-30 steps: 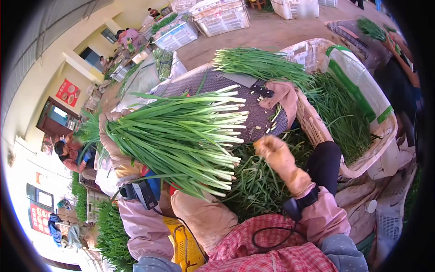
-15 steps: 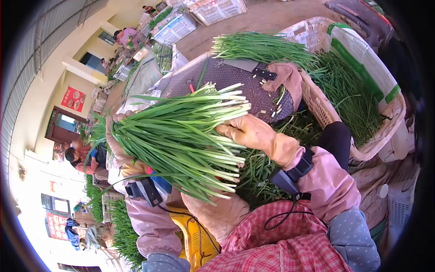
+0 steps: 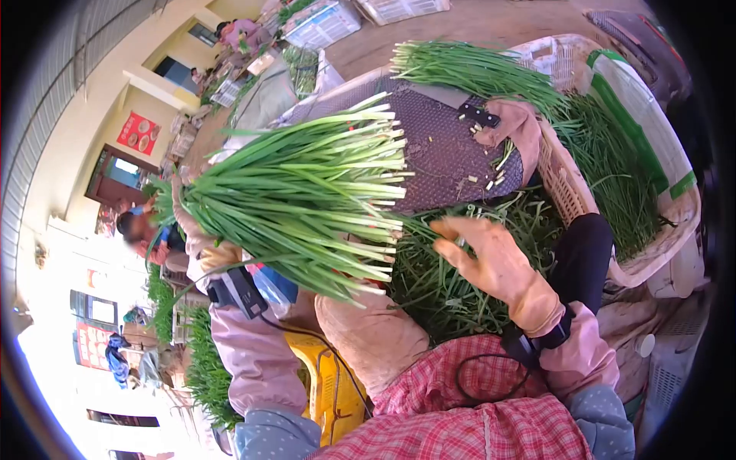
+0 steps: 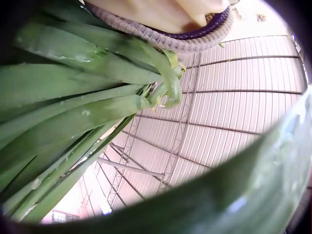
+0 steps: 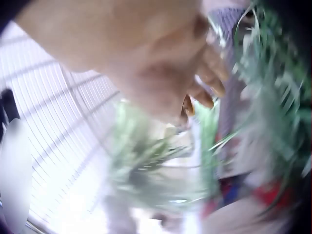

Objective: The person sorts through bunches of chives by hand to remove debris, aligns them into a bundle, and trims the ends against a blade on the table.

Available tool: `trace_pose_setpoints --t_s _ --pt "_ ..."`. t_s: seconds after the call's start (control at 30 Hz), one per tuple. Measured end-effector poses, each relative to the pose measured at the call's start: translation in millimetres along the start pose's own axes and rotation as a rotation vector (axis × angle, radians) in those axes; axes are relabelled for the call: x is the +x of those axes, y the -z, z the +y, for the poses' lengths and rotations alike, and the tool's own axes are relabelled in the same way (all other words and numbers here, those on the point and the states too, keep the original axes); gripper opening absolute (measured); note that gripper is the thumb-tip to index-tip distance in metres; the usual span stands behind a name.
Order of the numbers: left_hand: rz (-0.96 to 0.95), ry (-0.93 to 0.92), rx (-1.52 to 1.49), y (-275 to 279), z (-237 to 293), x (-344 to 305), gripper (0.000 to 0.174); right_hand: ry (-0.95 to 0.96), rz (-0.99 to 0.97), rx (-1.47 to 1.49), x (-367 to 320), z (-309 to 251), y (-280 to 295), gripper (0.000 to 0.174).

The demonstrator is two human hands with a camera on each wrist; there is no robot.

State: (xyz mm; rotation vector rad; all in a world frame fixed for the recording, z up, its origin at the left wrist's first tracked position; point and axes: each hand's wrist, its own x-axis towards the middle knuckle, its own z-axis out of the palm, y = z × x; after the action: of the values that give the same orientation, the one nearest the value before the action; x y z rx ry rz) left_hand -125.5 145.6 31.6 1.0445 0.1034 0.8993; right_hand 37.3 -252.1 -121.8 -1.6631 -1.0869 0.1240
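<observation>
My gloved left hand grips a thick bunch of garlic chives by the leafy end. Their pale cut ends fan out to the right. Close up in the left wrist view, broad green leaves run past the hand. My right hand, in an orange-tan rubber glove, hovers just right of the pale ends, thumb and fingers apart. Loose green leaves and trimmings lie heaped below it. In the right wrist view that gloved hand is blurred.
Behind the bunch, a purple textured work surface bears a black-handled knife, a pinkish cloth and cut bits. Another chive bunch lies at its far edge. A large pale basket of greens stands right; a yellow crate sits below.
My right hand moved left onto the pale ends, then drew back to the right, away from them. My left hand keeps its grip; the bunch now sits slightly higher in view.
</observation>
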Motion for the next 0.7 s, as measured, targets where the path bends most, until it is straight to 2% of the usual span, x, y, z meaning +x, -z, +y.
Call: trace_pose_setpoints --t_s 0.07,0.1,0.13,0.2,0.27,0.33,0.4,0.47,0.53,0.57,0.6,0.67,0.7 --pt "-0.012 0.076 -0.053 -17.3 -9.8 -3.5 0.028 0.136 0.053 -0.159 27.1 -31.1 -2.0 0.028" --pt "0.061 0.038 -0.048 -24.8 -18.7 -4.1 0.029 0.187 0.022 -0.273 40.8 -35.7 -12.5 0.024" --pt "0.054 0.045 -0.050 -19.4 -20.7 2.1 0.029 0.240 -0.010 -0.386 49.3 -33.4 -24.8 0.021" --pt "-0.185 0.097 -0.104 -12.7 -21.0 8.8 0.032 0.264 0.062 -0.488 42.3 -27.7 -31.9 0.020" --pt "-0.171 0.123 -0.058 -8.0 -13.5 -2.0 0.032 0.267 -0.017 -0.425 18.8 -17.6 -12.7 0.015" --pt "-0.158 0.131 -0.076 10.2 -2.4 3.2 0.029 0.197 -0.160 -0.281 -2.4 17.2 3.6 0.009" --pt "-0.149 0.145 -0.050 34.2 1.6 1.0 0.035 0.018 -0.157 -0.124 -13.9 37.5 1.2 0.012" --pt "-0.355 0.056 -0.033 45.4 -0.8 2.6 0.044 -0.001 -0.125 -0.037 -10.2 29.0 -7.5 0.016" --pt "-0.359 0.044 0.029 43.4 -5.2 -8.9 0.044 -0.031 -0.083 0.122 -0.3 8.1 -14.3 0.029" --pt "-0.310 -0.003 0.162 39.0 -6.7 -14.0 0.043 -0.200 -0.248 0.301 18.2 -5.3 -3.5 0.032" --pt "-0.263 -0.058 0.293 35.3 -7.7 -14.1 0.043 -0.198 -0.241 0.300 26.6 -2.2 -14.6 0.032" --pt "-0.309 0.006 0.214 42.2 -12.0 -0.8 0.040 0.082 -0.275 0.320 39.0 11.9 -45.9 0.032" --pt "-0.385 0.009 0.157 50.1 -16.7 6.3 0.042 0.039 -0.309 0.402 39.1 6.3 -51.6 0.030"
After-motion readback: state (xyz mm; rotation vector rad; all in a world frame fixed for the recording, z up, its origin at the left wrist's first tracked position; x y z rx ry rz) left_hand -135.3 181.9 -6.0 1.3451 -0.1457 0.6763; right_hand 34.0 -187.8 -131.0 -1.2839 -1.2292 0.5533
